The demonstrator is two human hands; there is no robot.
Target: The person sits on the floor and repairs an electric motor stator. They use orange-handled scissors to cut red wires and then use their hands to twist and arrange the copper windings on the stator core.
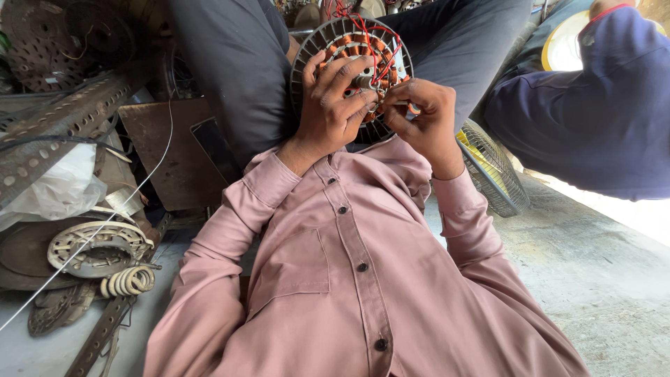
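Fan stator on the lap

The round stator (351, 66), ribbed grey rim around copper coils, stands on edge between dark trouser legs, with red wires (380, 52) looping across its face.

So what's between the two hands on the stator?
Head view: hardly a gap. The left hand and right hand nearly meet fingertip to fingertip over the stator, with only red wires between.

A dusty-pink, long-sleeved cotton shirt (363, 279) with dark round buttons (362, 267) down its placket and a chest pocket (289, 269); buttoned cuffs end just behind the fingers. Dark grey trousers (237, 63) lie beyond the fingers.
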